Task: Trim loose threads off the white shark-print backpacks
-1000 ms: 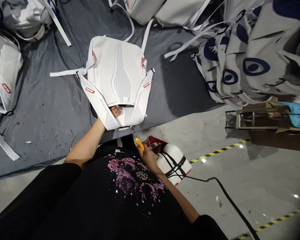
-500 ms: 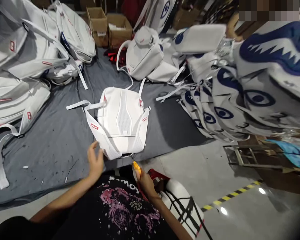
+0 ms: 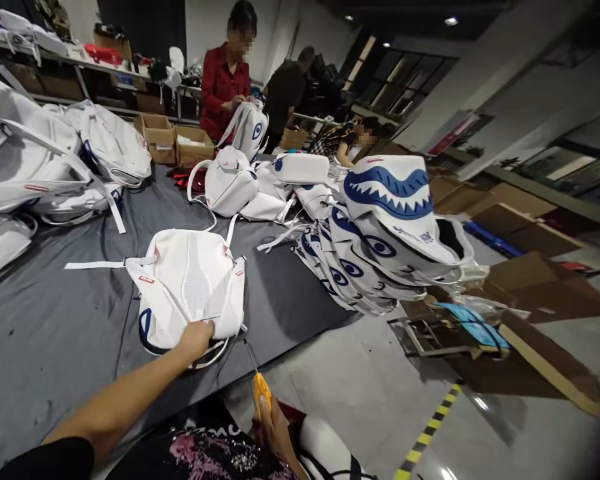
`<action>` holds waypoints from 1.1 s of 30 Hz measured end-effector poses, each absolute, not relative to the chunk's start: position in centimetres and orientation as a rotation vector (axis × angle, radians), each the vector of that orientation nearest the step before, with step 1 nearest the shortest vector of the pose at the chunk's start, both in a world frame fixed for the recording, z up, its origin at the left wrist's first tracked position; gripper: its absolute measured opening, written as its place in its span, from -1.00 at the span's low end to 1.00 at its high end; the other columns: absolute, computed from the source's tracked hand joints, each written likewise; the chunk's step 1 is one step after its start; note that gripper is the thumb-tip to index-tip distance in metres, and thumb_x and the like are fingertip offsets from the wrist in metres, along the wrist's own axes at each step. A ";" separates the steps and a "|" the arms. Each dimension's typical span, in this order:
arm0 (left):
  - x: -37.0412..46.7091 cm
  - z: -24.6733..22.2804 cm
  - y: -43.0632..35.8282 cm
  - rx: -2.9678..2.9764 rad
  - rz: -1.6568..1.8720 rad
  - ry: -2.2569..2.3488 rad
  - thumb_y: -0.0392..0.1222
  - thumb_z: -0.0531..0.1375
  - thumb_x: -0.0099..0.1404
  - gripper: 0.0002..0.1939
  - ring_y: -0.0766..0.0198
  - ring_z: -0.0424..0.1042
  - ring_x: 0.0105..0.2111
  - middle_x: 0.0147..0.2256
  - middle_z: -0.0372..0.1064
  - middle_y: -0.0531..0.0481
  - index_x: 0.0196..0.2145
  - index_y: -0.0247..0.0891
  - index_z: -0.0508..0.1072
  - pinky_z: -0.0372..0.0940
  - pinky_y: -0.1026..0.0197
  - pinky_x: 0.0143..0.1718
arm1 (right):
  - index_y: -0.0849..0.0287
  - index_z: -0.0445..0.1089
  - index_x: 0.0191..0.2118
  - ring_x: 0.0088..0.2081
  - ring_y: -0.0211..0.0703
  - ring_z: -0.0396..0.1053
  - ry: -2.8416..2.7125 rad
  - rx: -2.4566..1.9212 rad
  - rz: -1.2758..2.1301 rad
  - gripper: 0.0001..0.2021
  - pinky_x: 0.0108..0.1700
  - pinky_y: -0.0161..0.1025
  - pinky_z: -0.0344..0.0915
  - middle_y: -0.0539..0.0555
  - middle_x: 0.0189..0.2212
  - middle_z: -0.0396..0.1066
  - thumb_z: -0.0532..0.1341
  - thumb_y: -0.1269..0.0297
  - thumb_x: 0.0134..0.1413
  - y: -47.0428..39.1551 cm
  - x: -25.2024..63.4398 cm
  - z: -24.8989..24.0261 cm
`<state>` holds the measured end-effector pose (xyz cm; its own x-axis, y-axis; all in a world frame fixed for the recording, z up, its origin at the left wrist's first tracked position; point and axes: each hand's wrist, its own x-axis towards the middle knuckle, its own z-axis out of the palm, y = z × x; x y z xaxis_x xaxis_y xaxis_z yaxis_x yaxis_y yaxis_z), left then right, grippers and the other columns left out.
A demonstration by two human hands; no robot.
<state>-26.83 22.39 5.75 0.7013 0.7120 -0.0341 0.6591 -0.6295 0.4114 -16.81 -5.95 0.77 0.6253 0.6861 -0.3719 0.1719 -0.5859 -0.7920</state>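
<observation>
A white backpack (image 3: 169, 287) lies back panel up on the dark grey cloth, with its straps spread out. My left hand (image 3: 196, 340) is closed on its lower edge, the fingers partly hidden by the bag. Just right of the bag, my right hand (image 3: 273, 417) grips the orange handle of a screwdriver-like tool (image 3: 261, 385). The tool's thin metal shaft points up and left toward the bag's lower right corner, apart from it.
White bags (image 3: 27, 140) are heaped on the left. Shark-mouth bags (image 3: 387, 230) are stacked on the right edge of the cloth-covered table (image 3: 300, 280). Cardboard boxes (image 3: 193, 152) stand at the back. A person in red (image 3: 217, 87) handles another bag; others work farther off.
My left hand has gone from open beside the bag to holding its lower edge. The bag's lower side has shifted. The tool's shaft now shows, and the view has tilted up.
</observation>
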 end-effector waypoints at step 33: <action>-28.8 12.6 30.4 2.254 0.928 1.275 -0.03 0.08 0.39 -0.70 0.19 0.46 -0.35 -0.38 0.51 -0.08 -0.33 -0.21 0.53 0.28 0.21 -0.26 | 0.08 0.28 -0.23 -0.26 -0.02 0.44 -0.925 -1.854 0.789 -0.48 -0.08 -0.07 0.39 0.19 -0.31 0.46 -0.20 -0.22 0.31 1.7 -10.1 8.4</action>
